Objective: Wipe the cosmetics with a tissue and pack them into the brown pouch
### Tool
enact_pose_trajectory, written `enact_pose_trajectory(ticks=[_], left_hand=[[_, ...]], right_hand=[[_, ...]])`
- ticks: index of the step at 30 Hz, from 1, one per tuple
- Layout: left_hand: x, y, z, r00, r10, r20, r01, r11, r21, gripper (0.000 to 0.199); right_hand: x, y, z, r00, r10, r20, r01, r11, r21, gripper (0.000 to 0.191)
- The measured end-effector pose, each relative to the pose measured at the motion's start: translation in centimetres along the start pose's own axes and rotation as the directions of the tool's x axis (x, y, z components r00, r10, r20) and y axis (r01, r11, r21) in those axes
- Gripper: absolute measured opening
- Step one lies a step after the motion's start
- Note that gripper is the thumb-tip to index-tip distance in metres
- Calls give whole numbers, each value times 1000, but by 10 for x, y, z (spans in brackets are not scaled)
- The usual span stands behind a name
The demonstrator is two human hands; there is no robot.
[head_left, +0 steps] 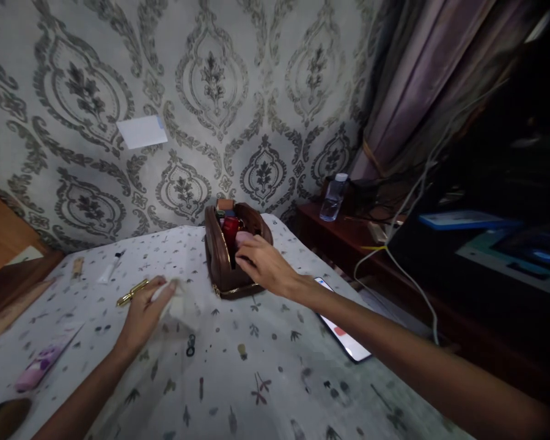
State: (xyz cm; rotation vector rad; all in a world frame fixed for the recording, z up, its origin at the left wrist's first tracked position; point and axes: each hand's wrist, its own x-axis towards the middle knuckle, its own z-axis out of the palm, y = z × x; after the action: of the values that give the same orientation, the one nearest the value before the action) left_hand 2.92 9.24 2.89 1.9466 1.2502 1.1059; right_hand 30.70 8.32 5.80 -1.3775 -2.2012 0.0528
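An open brown zippered pouch stands on the patterned white cloth, with a red item and other things inside. My right hand reaches over its right side, fingers closed at a pinkish item in the opening. To the left, my left hand is closed round a white, tissue-like thing, blurred at its edges. Just beside that hand lies a gold tube. My right forearm passes over part of a lit phone.
A white tube, a small beige item and a pink tube lie at the left. A round dark object is at the lower left corner. A clear bottle and cables are on the right.
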Motion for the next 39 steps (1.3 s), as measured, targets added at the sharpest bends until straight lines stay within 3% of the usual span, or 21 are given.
enact_pose_trajectory(ticks=[4,6,9,12,15,19,25,30,39], left_hand=[[20,26,23,968,205,143,-234,944,231,12],[30,34,36,932,262,252,-343,866,365,33],[41,40,49,856,337,391,-511,657,553,58],[47,41,52,825,343,448,-564,492,663,60],[49,39,51,804,372,463,-592,437,677,53],[48,33,50,796,432,424,-601,481,638,50],[47,25,56,849,421,321,-528,628,572,53],[47,22,61,859,377,346,-504,745,438,54],[47,23,63,871,319,372,-458,801,385,61]], right_hand=[[-13,3,6,1000,-3,-20,4,1000,4,17],[-16,4,6,1000,1,-27,-1,1000,23,19],[-16,5,5,1000,6,8,-6,999,40,15],[-15,5,2,997,-13,77,11,999,34,10],[-16,8,0,991,-50,125,48,999,15,9],[-18,14,-3,981,-98,169,100,995,-5,11],[-17,18,-6,970,-129,204,136,990,-23,15],[-16,23,-3,967,-160,200,168,985,-25,13],[-18,24,0,969,-188,160,192,981,-12,13]])
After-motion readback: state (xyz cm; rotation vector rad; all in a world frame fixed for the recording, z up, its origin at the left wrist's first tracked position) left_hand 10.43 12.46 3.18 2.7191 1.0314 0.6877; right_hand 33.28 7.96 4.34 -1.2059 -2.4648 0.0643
